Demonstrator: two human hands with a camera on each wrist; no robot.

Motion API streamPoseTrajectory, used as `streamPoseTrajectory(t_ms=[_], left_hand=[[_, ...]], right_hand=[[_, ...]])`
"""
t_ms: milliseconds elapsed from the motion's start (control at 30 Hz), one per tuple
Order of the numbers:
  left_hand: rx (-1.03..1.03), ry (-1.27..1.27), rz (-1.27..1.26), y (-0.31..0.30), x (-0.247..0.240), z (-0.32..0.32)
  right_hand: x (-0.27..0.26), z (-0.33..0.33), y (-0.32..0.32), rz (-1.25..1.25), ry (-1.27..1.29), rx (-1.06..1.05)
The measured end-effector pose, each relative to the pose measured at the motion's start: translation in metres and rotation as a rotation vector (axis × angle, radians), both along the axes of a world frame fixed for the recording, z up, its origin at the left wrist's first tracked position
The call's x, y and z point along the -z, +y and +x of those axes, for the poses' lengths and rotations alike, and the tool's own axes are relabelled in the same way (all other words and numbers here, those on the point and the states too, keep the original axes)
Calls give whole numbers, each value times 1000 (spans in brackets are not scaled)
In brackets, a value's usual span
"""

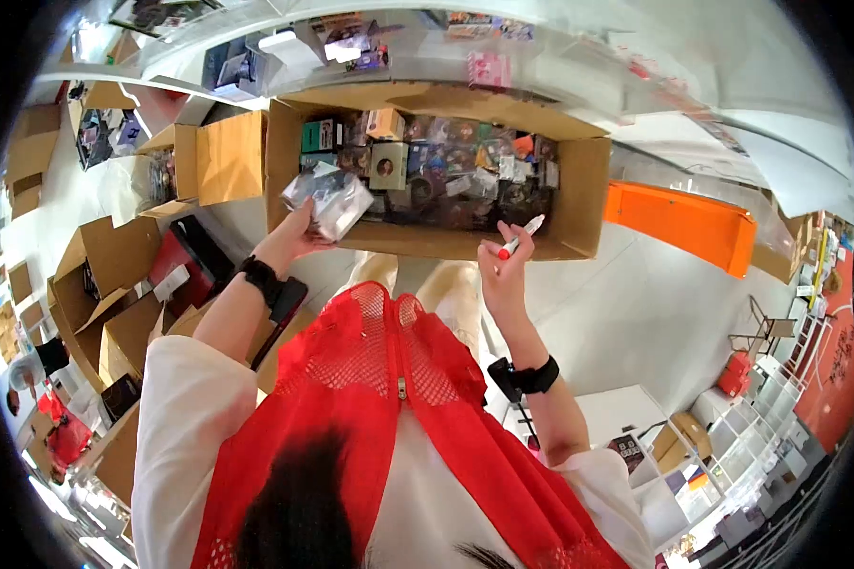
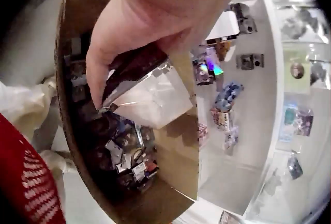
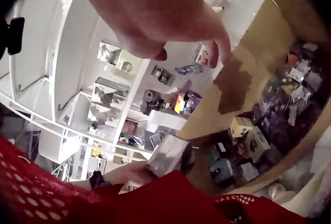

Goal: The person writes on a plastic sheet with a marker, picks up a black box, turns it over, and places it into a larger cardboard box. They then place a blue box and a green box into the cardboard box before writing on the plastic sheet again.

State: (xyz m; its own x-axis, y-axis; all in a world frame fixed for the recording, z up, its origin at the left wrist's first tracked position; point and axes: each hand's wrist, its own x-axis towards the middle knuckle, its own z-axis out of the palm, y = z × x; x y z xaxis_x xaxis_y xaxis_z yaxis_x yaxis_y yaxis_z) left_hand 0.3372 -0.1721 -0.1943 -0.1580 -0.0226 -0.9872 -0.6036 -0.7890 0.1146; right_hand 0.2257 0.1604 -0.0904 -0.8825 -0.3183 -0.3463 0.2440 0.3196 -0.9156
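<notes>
My left hand grips a small box in clear, shiny wrapping over the left end of a large open carton. The left wrist view shows the thumb along one dark edge of that wrapped box, its pale face turned outward. At the carton's near right edge, my right hand pinches a white marker with a red end. The marker is mostly hidden behind the right hand in the right wrist view. Many small packaged items fill the carton, among them a pale green box and a teal box.
Behind the carton runs a white shelf with scattered packages, including a pink one. An orange panel lies to the right. More open cartons crowd the left side, and another person in red is at the far left.
</notes>
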Motion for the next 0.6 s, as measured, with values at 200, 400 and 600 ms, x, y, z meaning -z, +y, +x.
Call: streamPoseTrajectory(t_ms=[200, 400, 600], left_hand=[[-271, 229, 290, 69, 139, -38], [-581, -50, 147, 147, 196, -82], [-660, -289, 36, 143, 209, -87]], right_hand=[[36, 7, 6, 124, -170, 59], [67, -30, 63, 226, -152, 90], [78, -68, 104, 315, -100, 56]])
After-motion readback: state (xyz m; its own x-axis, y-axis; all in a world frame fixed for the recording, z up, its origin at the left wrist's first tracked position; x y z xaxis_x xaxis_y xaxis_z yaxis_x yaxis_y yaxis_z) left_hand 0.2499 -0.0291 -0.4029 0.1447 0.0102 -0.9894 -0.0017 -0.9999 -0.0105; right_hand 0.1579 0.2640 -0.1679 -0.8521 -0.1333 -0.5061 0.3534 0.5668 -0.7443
